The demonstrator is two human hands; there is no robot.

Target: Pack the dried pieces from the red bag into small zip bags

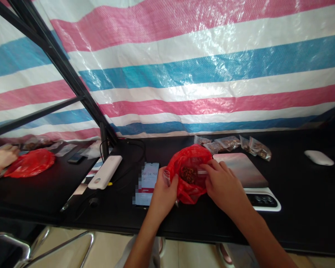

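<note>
A red plastic bag [188, 195] stands with its mouth open on the black table in front of me. Small brown pieces [189, 174] lie inside it. My left hand [166, 188] is closed at the bag's left rim. Something small, clear and shiny [166, 175] shows at its fingers; its kind is unclear. My right hand [222, 180] reaches over the right rim, fingers closed on a small clear plastic item [202, 172] beside the brown pieces. Its shape is partly hidden by the fingers.
Small clear bags of brown pieces [229, 143] lie behind. A phone [149, 182] showing a timer and a white power bank [105, 173] are left; a grey-pink flat box [244, 169] and white case [319, 158] right. Another person's hand [2, 156] is far left, by another red bag [33, 162].
</note>
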